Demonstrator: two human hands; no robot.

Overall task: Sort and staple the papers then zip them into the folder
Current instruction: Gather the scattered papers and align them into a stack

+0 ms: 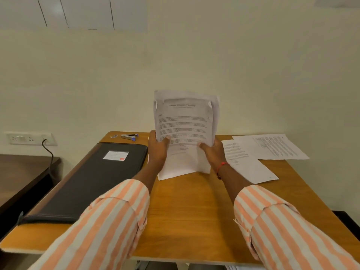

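Both hands hold a sheaf of papers (184, 129) upright at frame centre.
Left hand (158, 151) and right hand (212, 152) pinch its lower sides; the bottom edge seems to touch the table (194, 211).

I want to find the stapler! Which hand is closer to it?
Left. The left hand grips the papers just beside the stapler; the right hand grips their farther edge.

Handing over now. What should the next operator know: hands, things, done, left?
Left hand and right hand each grip a side of the paper stack, held upright over the table.
Two loose sheets lie on the right; the stapler sits at the far edge; the folder lies closed on the left.
Done: part of the sorting, apparently. Left: gather the loose sheets, staple, zip into folder.
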